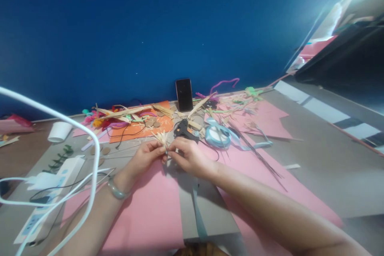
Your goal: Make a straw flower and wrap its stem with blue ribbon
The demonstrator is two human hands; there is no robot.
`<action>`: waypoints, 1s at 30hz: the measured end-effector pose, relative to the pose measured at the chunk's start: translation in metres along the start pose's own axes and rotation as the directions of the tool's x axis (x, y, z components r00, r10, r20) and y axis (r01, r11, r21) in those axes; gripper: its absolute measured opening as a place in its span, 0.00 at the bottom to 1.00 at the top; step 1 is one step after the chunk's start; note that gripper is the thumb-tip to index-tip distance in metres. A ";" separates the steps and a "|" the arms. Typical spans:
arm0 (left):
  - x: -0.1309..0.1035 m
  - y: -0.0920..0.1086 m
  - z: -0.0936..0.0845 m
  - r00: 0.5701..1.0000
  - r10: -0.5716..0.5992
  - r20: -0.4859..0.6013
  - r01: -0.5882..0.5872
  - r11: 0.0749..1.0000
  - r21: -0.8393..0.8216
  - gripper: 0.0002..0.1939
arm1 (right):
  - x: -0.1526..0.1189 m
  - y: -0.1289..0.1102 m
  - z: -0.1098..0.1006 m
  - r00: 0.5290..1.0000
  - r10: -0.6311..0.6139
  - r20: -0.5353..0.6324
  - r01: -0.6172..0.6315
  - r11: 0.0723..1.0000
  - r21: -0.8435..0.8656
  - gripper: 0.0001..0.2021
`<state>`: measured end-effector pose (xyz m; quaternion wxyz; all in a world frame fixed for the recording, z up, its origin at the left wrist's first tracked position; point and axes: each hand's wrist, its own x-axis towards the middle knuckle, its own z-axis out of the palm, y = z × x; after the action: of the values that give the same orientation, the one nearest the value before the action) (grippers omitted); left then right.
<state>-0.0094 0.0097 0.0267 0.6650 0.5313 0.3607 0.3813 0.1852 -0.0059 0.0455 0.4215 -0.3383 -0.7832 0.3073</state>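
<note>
My left hand (148,156) is closed, pinching a small bundle of pale dried husk strips (161,137) whose ends fan out above the fingers. My right hand (188,155) meets it at the bundle's base, fingers pinched, where a bit of blue-green shows. A light blue-grey ribbon (196,208) hangs from beneath the right hand toward the table's front edge; its upper end is hidden, though it appears to run to the right fingers. Just beyond the hands lies a black glue gun (183,129). To its right sits a roll of light blue ribbon (217,136).
A phone (184,95) leans against the blue wall. Husk strips (132,111) and pipe cleaners cover orange paper (120,134). Dark thin stems (261,156) cross pink paper at right. A power strip (51,200), white cable (94,156) and white cup (60,132) are at left.
</note>
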 end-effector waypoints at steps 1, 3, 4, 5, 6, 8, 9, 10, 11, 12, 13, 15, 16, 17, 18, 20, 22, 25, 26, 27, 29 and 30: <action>0.000 0.000 -0.001 1.000 0.001 0.000 -0.001 1.000 0.000 0.12 | 0.001 0.000 0.000 1.000 0.015 0.007 -0.015 0.999 0.031 0.07; 0.000 0.000 -0.001 1.000 -0.005 -0.006 0.005 1.000 -0.003 0.12 | 0.004 -0.002 -0.002 0.997 0.073 0.016 -0.074 0.995 0.074 0.10; 0.000 0.000 -0.001 1.000 -0.007 -0.012 0.007 1.000 -0.004 0.12 | 0.005 -0.003 -0.003 0.994 0.107 0.025 -0.109 0.991 0.079 0.10; 0.000 0.000 -0.001 1.000 -0.009 -0.019 0.009 1.000 -0.005 0.12 | 0.005 -0.004 -0.004 0.989 0.142 0.036 -0.144 0.986 0.079 0.10; 0.000 -0.001 -0.001 1.000 -0.012 -0.024 0.012 1.000 -0.003 0.12 | 0.006 -0.005 -0.005 0.982 0.179 0.051 -0.183 0.980 0.077 0.10; 0.000 -0.001 0.001 0.999 -0.022 -0.029 0.022 1.000 0.004 0.12 | 0.006 -0.007 -0.006 0.958 0.272 0.097 -0.280 0.956 0.089 0.11; 0.000 -0.001 0.002 0.999 -0.029 -0.030 0.030 1.000 0.008 0.12 | 0.006 -0.007 -0.005 0.937 0.326 0.125 -0.339 0.934 0.112 0.11; -0.001 -0.001 0.002 0.999 -0.038 -0.031 0.039 0.999 0.008 0.12 | 0.006 -0.008 -0.005 0.913 0.379 0.152 -0.399 0.906 0.141 0.12; -0.001 0.000 0.003 0.998 -0.047 -0.032 0.047 0.999 0.004 0.12 | 0.006 -0.008 -0.005 0.888 0.424 0.179 -0.452 0.875 0.173 0.12; -0.002 0.001 0.003 0.998 -0.054 -0.034 0.054 0.999 -0.004 0.12 | 0.006 -0.009 -0.005 0.866 0.457 0.203 -0.494 0.845 0.207 0.13; -0.002 0.002 0.004 0.998 -0.059 -0.035 0.059 0.998 -0.015 0.12 | 0.006 -0.010 -0.005 0.849 0.478 0.224 -0.523 0.818 0.238 0.13; -0.003 0.004 0.004 0.997 -0.064 -0.030 0.063 0.997 -0.042 0.12 | 0.007 -0.013 -0.007 0.828 0.495 0.263 -0.556 0.785 0.272 0.14; -0.004 0.005 0.004 0.998 -0.065 -0.028 0.063 0.997 -0.054 0.12 | 0.008 -0.014 -0.008 0.821 0.497 0.281 -0.565 0.777 0.276 0.13; -0.004 0.005 0.004 0.998 -0.065 -0.027 0.063 0.996 -0.064 0.12 | 0.009 -0.016 -0.010 0.815 0.499 0.293 -0.572 0.773 0.275 0.11; -0.005 0.005 0.004 0.997 -0.067 -0.030 0.065 0.995 -0.072 0.12 | 0.010 -0.017 -0.011 0.813 0.502 0.297 -0.575 0.772 0.270 0.09; -0.005 0.005 0.005 0.996 -0.079 -0.036 0.075 0.993 -0.087 0.12 | 0.010 -0.018 -0.012 0.819 0.500 0.281 -0.568 0.779 0.267 0.04; -0.006 0.005 0.007 0.995 -0.089 -0.040 0.085 0.992 -0.098 0.12 | 0.010 -0.016 -0.011 0.838 0.482 0.254 -0.541 0.791 0.285 0.01; -0.007 0.007 0.010 0.994 -0.090 -0.057 0.083 0.990 -0.110 0.13 | 0.010 -0.014 -0.008 0.864 0.446 0.233 -0.503 0.789 0.353 0.04; -0.007 0.008 0.011 0.994 -0.086 -0.067 0.079 0.991 -0.110 0.12 | 0.010 -0.013 -0.007 0.867 0.443 0.228 -0.498 0.779 0.381 0.05; -0.008 0.009 0.012 0.994 -0.084 -0.076 0.075 0.992 -0.105 0.12 | 0.010 -0.012 -0.007 0.867 0.444 0.226 -0.498 0.764 0.409 0.05; -0.008 0.010 0.012 0.993 -0.070 -0.091 0.063 0.995 -0.077 0.13 | 0.010 -0.012 -0.005 0.857 0.460 0.232 -0.513 0.723 0.462 0.06; -0.008 0.010 0.012 0.994 -0.058 -0.097 0.053 0.997 -0.053 0.13 | 0.009 -0.012 -0.004 0.848 0.474 0.238 -0.526 0.696 0.489 0.06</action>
<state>-0.0040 -0.0008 0.0395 0.6700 0.4848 0.3978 0.3973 0.1816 -0.0043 0.0605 0.3622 -0.3918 -0.5623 0.6317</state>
